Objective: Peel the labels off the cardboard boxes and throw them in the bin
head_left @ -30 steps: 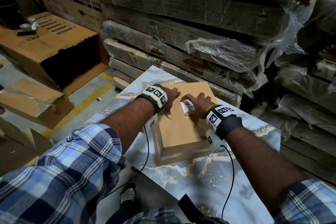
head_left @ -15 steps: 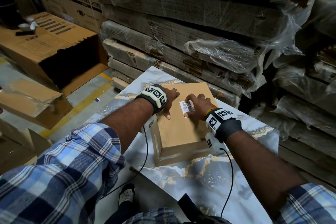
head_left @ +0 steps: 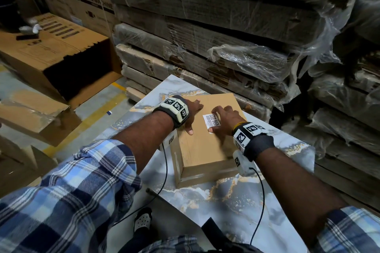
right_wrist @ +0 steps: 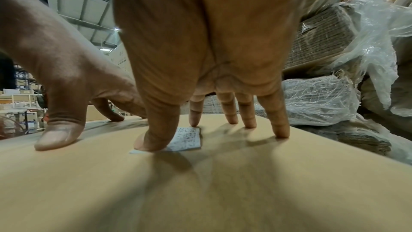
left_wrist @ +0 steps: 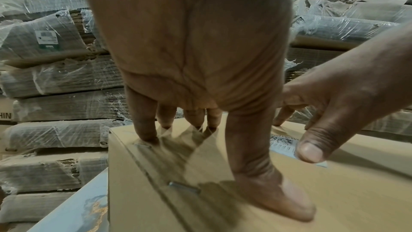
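A small brown cardboard box (head_left: pixel 202 150) lies on a marble-patterned slab (head_left: pixel 226 201). A white barcode label (head_left: pixel 211 122) is stuck on its top face. My left hand (head_left: pixel 192 112) presses down on the box's left part with spread, straight fingers (left_wrist: pixel 144 135). My right hand (head_left: pixel 223 118) stands on its fingertips over the label (right_wrist: pixel 188 138): the thumb (right_wrist: pixel 151 140) presses the near corner, the index fingertip (right_wrist: pixel 194 121) touches the far edge. The label (left_wrist: pixel 282 145) lies flat as far as I can see.
Shrink-wrapped stacks of flattened cardboard (head_left: pixel 226 47) rise right behind the slab and to the right. A large open carton (head_left: pixel 61 51) and torn cardboard (head_left: pixel 35 117) lie on the floor at left. A dark round container (head_left: pixel 8 12) stands far left. Wrist cables hang below my arms.
The right hand's fingers have shifted slightly on the label, with the thumb now on its near corner. Left hand and box have stayed put.
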The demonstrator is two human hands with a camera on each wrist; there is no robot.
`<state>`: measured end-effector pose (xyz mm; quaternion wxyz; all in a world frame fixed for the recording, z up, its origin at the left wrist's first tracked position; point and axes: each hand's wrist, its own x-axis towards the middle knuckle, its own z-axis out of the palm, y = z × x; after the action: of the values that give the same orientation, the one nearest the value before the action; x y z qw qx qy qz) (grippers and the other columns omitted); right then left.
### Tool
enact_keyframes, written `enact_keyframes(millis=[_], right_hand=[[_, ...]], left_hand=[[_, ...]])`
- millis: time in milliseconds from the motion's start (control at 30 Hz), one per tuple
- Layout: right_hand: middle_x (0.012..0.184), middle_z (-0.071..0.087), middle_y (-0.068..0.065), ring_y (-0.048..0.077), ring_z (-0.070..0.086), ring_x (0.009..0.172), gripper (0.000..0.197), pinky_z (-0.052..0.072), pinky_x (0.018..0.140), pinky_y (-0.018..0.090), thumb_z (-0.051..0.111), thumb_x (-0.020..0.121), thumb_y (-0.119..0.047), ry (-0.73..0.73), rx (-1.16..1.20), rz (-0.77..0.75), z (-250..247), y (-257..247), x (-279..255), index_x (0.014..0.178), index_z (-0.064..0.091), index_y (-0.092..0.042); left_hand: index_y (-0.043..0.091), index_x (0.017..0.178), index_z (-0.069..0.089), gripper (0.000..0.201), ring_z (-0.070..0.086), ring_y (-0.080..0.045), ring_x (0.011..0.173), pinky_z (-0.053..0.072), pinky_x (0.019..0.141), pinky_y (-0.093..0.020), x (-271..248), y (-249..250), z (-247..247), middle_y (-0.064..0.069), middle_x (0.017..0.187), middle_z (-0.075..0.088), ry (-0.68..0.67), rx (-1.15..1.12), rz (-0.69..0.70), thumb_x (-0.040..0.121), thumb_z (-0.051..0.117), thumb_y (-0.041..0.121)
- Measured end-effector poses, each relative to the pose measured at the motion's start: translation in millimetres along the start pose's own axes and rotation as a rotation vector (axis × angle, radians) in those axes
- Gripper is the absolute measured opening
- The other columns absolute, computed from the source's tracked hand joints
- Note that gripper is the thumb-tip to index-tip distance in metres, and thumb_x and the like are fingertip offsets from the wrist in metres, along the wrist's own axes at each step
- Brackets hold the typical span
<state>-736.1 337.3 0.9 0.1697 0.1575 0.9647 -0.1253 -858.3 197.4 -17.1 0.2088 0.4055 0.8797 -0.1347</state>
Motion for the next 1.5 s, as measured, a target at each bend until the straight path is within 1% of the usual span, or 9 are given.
enact_keyframes(millis=[133,300,467,600,800,933,1100,1300,1500], right_hand=[[0.138,0.041,0.013,0.035,0.042,0.125,0.059,0.039,0.102,0.044,0.077,0.082,-0.043,0.015,0.014,0.005,0.7,1.0,-0.1,0.128,0.046,-0.025],[0.142,0.038,0.013,0.037,0.039,0.13,0.069,0.037,0.105,0.046,0.076,0.084,-0.043,0.002,0.004,0.0,0.0,0.3,-0.4,0.141,0.039,-0.032],[0.14,0.039,0.013,0.036,0.04,0.129,0.057,0.038,0.105,0.045,0.076,0.084,-0.042,-0.001,0.015,0.005,0.0,0.6,-0.8,0.13,0.046,-0.028],[0.145,0.036,0.013,0.037,0.038,0.132,0.073,0.037,0.107,0.047,0.075,0.084,-0.044,0.004,0.005,0.004,1.1,1.5,-1.4,0.144,0.037,-0.032],[0.141,0.041,0.012,0.035,0.042,0.127,0.061,0.039,0.102,0.043,0.077,0.081,-0.045,0.02,0.019,0.006,1.4,2.5,-1.1,0.13,0.046,-0.027],[0.145,0.038,0.013,0.038,0.04,0.131,0.075,0.037,0.105,0.044,0.077,0.082,-0.047,0.016,0.008,0.007,1.9,3.2,-0.9,0.143,0.039,-0.028],[0.142,0.041,0.012,0.036,0.041,0.129,0.068,0.039,0.103,0.044,0.079,0.08,-0.045,0.016,0.015,0.02,0.6,2.7,0.3,0.135,0.043,-0.026],[0.143,0.04,0.013,0.037,0.039,0.13,0.071,0.039,0.104,0.046,0.077,0.081,-0.045,0.014,0.009,0.01,1.0,1.6,0.2,0.139,0.041,-0.03],[0.139,0.041,0.013,0.037,0.042,0.126,0.059,0.038,0.101,0.043,0.077,0.082,-0.044,0.011,0.014,0.007,0.4,2.4,0.0,0.129,0.047,-0.027]], left_hand=[[0.029,0.158,0.006,0.134,0.031,-0.035,0.145,0.037,0.111,-0.054,-1.9,1.8,-0.5,0.004,0.167,0.003,-0.008,-0.009,-0.014,0.056,0.089,0.056],[0.031,0.157,0.007,0.136,0.033,-0.035,0.144,0.036,0.111,-0.054,-0.8,0.8,-0.6,0.004,0.167,0.003,-0.012,-0.021,-0.014,0.052,0.089,0.058],[0.03,0.158,0.005,0.133,0.03,-0.035,0.145,0.036,0.11,-0.055,-2.1,2.6,-1.0,0.005,0.167,0.0,-0.012,-0.016,-0.018,0.057,0.089,0.055],[0.032,0.157,0.007,0.136,0.034,-0.035,0.143,0.037,0.11,-0.053,-1.3,1.2,-0.8,0.005,0.167,0.002,-0.014,-0.034,-0.018,0.052,0.09,0.056],[0.031,0.157,0.007,0.136,0.032,-0.035,0.144,0.035,0.111,-0.054,-2.6,1.7,-2.2,0.004,0.167,0.002,-0.019,-0.044,-0.013,0.052,0.091,0.054],[0.029,0.158,0.006,0.136,0.029,-0.035,0.146,0.034,0.112,-0.054,-3.9,2.9,-2.5,0.003,0.167,0.002,-0.022,-0.038,-0.011,0.055,0.091,0.054],[0.027,0.158,0.005,0.13,0.026,-0.035,0.147,0.034,0.112,-0.055,-7.3,4.8,-5.2,0.004,0.166,-0.003,-0.039,-0.025,-0.011,0.061,0.089,0.05],[0.027,0.158,0.005,0.13,0.026,-0.035,0.147,0.033,0.112,-0.056,-6.5,5.3,-5.6,0.003,0.167,-0.002,-0.046,-0.016,-0.011,0.062,0.089,0.05],[0.028,0.158,0.005,0.131,0.025,-0.036,0.147,0.032,0.113,-0.057,-5.2,4.9,-6.3,0.003,0.167,-0.002,-0.055,-0.029,-0.014,0.06,0.09,0.049]])
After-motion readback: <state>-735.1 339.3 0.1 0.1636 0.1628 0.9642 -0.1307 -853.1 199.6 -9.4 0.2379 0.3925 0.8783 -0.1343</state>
